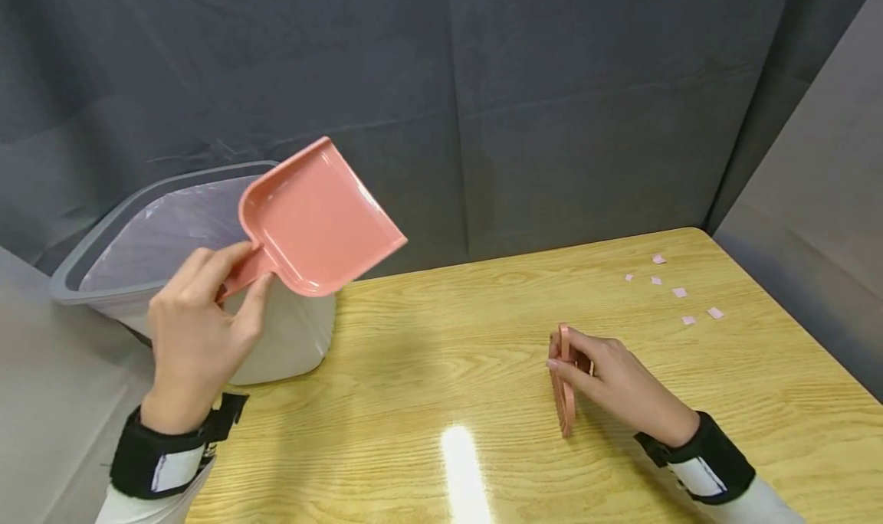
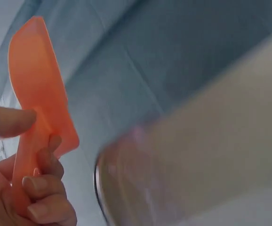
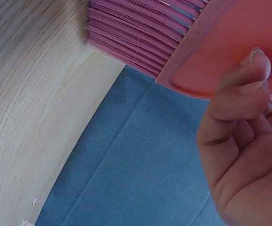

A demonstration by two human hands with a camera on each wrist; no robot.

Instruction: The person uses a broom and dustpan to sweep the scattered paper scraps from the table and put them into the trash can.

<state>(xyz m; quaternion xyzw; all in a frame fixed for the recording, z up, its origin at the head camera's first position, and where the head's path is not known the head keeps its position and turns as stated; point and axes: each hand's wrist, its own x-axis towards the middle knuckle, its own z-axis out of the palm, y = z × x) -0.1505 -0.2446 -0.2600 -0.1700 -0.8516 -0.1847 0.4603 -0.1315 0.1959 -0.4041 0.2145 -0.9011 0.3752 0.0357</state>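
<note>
My left hand (image 1: 200,321) grips the handle of a pink dustpan (image 1: 323,216), raised in front of the bin's right side. Its pan surface shows bare in the head view. The left wrist view has the dustpan (image 2: 38,70) edge-on, with fingers curled round the handle. Low over the table, my right hand (image 1: 624,378) pinches a pink hand brush (image 1: 567,401) between thumb and fingers. In the right wrist view the brush's bristles (image 3: 126,40) point at the wooden tabletop; whether they touch it I cannot tell.
A bin (image 1: 290,336) with a grey rim and a plastic liner stands at the left. Several small pale pink paper scraps (image 1: 679,293) lie on the far right of the wooden table (image 1: 414,355). Dark grey cloth (image 1: 586,126) hangs behind.
</note>
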